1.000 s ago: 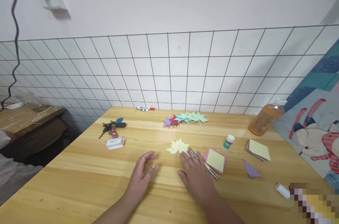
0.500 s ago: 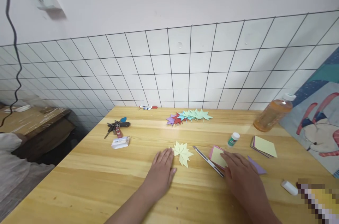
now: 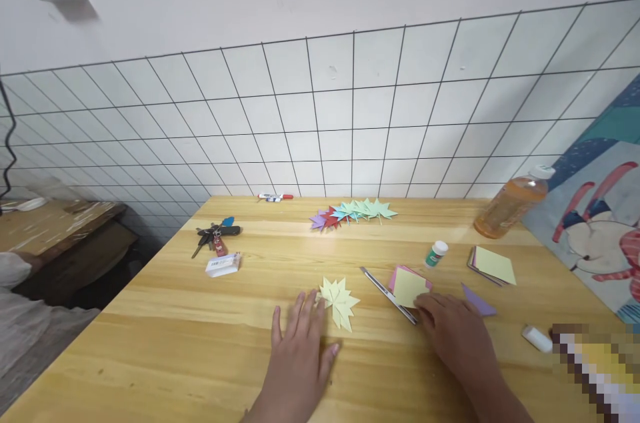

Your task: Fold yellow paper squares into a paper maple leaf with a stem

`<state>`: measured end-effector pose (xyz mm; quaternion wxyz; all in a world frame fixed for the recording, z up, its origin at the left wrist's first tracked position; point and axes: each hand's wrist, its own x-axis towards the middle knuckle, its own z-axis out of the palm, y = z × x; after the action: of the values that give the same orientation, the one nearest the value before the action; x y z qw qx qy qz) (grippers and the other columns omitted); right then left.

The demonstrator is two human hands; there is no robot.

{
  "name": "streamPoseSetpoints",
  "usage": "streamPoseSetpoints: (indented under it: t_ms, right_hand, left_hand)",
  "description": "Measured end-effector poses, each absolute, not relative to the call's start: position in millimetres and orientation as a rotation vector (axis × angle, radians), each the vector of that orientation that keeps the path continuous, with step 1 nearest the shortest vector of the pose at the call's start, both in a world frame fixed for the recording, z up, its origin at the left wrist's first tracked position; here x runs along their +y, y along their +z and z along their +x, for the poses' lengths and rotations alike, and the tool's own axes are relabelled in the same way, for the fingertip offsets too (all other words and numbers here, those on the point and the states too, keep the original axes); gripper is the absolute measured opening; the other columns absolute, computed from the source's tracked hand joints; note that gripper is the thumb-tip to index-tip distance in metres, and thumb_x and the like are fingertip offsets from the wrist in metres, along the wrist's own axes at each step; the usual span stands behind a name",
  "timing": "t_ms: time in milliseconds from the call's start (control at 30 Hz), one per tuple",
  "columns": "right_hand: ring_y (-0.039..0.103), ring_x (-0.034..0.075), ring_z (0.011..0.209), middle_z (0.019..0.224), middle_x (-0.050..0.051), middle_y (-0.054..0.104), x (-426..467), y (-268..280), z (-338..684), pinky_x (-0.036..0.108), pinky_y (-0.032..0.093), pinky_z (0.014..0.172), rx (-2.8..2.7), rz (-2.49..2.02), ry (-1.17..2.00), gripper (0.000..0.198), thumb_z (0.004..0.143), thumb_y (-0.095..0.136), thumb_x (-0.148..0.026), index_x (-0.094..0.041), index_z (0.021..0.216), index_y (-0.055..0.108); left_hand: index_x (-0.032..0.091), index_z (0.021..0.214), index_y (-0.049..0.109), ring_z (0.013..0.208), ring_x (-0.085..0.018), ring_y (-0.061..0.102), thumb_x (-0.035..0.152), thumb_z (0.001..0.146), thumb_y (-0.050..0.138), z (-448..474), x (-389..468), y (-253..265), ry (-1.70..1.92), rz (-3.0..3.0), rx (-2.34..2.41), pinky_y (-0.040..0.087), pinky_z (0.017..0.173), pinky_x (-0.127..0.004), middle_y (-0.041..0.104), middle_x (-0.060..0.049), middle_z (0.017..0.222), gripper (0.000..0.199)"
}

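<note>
My left hand (image 3: 299, 349) lies on the wooden table with its fingers spread and holds nothing. Its fingertips are beside a pale yellow folded paper leaf (image 3: 339, 303), close to the leaf's left side. My right hand (image 3: 453, 329) has curled fingers closed at the lower right corner of a yellow paper sheet (image 3: 410, 287), which tops a small stack with pink sheets (image 3: 399, 274) showing under it. The fingertips' undersides are hidden. A slim utility knife (image 3: 388, 294) lies slanted just left of the stack. A purple folded paper triangle (image 3: 479, 301) rests behind my right hand.
Overlapping paper leaves (image 3: 353, 211) lie near the tiled wall, with markers (image 3: 275, 197) to their left. Keys (image 3: 216, 233) and a small white box (image 3: 223, 265) are at left. A glue bottle (image 3: 437, 254), second paper stack (image 3: 493, 265), drink bottle (image 3: 513, 203) and white eraser (image 3: 537, 338) stand or lie right.
My left hand has drawn back and spread its fingers. My right hand has shifted off the paper stack's top, fingers now curled at the sheet's corner. The camera view has shifted slightly.
</note>
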<state>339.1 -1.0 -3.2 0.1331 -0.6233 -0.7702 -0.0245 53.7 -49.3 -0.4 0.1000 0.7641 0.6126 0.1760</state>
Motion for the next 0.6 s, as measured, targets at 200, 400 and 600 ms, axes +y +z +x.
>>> streamPoseSetpoints:
  t_ms: [200, 400, 600]
  right_hand:
    - [0.063, 0.022, 0.087, 0.1, 0.001, 0.07, -12.2, 8.0, 329.3, 0.035, 0.042, 0.076, -2.127, -1.611, -0.217, 0.02, 0.085, 0.051, -0.023, -0.026, 0.093, 0.069]
    - [0.061, 0.015, 0.076, 0.1, 0.002, 0.069, -37.6, 34.6, 260.2, 0.026, 0.044, 0.069, -2.316, -0.982, -0.094, 0.03, 0.087, 0.039, -0.011, -0.022, 0.1, 0.064]
    - [0.058, 0.013, 0.065, 0.084, 0.0, 0.07, -41.7, 22.1, 232.3, 0.022, 0.046, 0.061, -2.405, -0.758, 0.056, 0.021, 0.084, 0.044, -0.01, -0.02, 0.086, 0.062]
  left_hand:
    - [0.013, 0.104, 0.063, 0.085, -0.024, 0.062, 0.052, 0.088, 0.034, 66.3, -50.6, 22.0, 0.699, 1.115, 1.089, 0.049, 0.064, -0.032, 0.064, -0.016, 0.1, 0.051]
    - [0.012, 0.109, 0.06, 0.091, -0.022, 0.064, 0.057, 0.084, 0.039, 60.0, -48.3, 12.2, 0.742, 0.382, 0.691, 0.047, 0.075, -0.028, 0.066, -0.015, 0.101, 0.056]
    - [0.015, 0.092, 0.067, 0.075, -0.02, 0.063, 0.038, 0.071, 0.068, 51.9, -46.3, 6.6, 0.862, 0.553, 0.913, 0.048, 0.072, -0.031, 0.068, -0.008, 0.081, 0.031]
